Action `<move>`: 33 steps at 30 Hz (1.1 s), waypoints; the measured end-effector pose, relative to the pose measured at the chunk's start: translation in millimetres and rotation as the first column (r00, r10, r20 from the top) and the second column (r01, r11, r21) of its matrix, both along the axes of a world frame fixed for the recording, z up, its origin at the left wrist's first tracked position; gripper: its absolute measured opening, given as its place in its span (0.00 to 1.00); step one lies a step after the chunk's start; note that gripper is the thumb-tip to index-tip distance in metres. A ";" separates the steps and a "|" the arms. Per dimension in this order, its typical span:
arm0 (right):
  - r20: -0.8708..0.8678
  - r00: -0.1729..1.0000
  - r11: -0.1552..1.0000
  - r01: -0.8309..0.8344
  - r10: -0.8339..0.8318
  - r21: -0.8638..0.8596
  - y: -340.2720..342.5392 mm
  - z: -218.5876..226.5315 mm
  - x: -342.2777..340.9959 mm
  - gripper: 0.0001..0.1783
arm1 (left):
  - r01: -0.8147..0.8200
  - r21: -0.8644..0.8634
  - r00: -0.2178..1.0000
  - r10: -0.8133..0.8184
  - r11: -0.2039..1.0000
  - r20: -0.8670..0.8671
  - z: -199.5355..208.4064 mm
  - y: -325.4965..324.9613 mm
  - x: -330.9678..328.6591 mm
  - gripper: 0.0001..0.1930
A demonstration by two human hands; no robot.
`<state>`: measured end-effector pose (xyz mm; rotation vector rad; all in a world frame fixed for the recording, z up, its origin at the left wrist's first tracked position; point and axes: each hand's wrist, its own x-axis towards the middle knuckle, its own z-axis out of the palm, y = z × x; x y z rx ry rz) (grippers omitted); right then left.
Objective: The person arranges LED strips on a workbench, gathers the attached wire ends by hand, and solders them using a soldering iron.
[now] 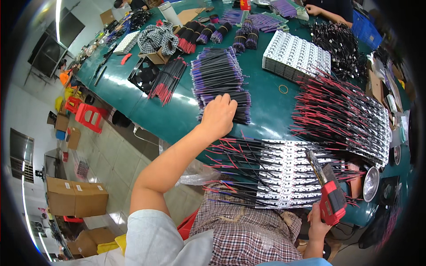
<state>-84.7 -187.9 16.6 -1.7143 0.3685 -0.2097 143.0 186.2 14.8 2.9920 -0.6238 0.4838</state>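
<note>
Hands, two. Left hand: fingers curled downward, touching the near end of a pile of black-and-purple wires; whether a wire is pinched beneath the fingertips cannot be told. Right hand: closed around the lower end of a red-and-black tool, its metal tip angled up and leftward over the wired white panel.

White panel: one, at the near edge of the green counter, just above a checked apron; black wires with red and purple ends fan out from its left side.

Right of it: round metal dish. Beyond, on the right: wired panels under a mass of red-and-black wires; stack of white boards; heap of black cables.

Left of the pile: loose red-tipped wires, beside a black fan. Behind: tied wire bundles; checked cloth.

Far edge: another person's hand, near a blue basket.

Floor, left: red stool; cardboard boxes.
</note>
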 end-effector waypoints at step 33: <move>-0.103 0.993 0.998 0.056 -0.055 0.010 -33.9 -40.7 1.7 0.14 | 0.099 -0.994 0.902 0.426 -0.044 0.071 -1.6 48.7 -46.7 0.10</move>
